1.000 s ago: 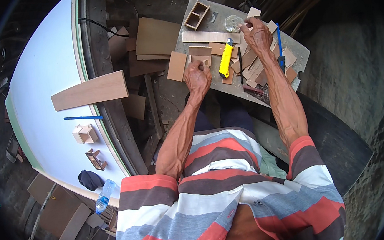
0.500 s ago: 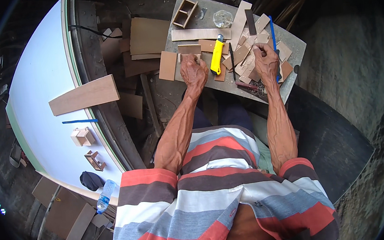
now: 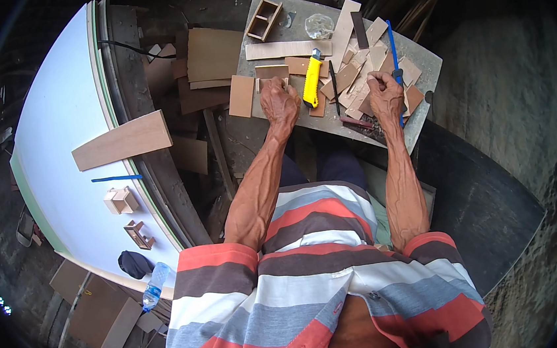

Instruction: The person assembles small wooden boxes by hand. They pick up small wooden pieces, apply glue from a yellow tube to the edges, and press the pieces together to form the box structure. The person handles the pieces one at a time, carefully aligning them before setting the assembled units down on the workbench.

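My left hand [image 3: 279, 103] is closed at the table's near edge, its fingers curled onto a small wooden box piece [image 3: 272, 72] with raised thin edges. The hand covers the near part of that piece. Just left of it lies a flat brown wood panel [image 3: 242, 96]. To the right rests a yellow utility knife [image 3: 312, 81], with a thin black stick [image 3: 333, 84] beside it. My right hand [image 3: 386, 97] is pinched, thumb against fingers, over a heap of thin wood offcuts [image 3: 350, 77]. Anything between those fingertips is too small to make out. A blue strip tool [image 3: 393, 48] lies by that hand.
On the grey table [image 3: 431, 61] stand a two-compartment wooden frame [image 3: 264, 19] and a clear glass dish [image 3: 319, 26]. At left, a white board [image 3: 56, 127] carries a wood plank [image 3: 123, 140], two small wooden models [image 3: 120, 200], a dark cloth item [image 3: 135, 264] and a plastic bottle [image 3: 155, 287].
My right hand has drawn slightly toward me over the offcuts, still pinched. My left hand stays on the small box piece. The whole view has shifted a little.
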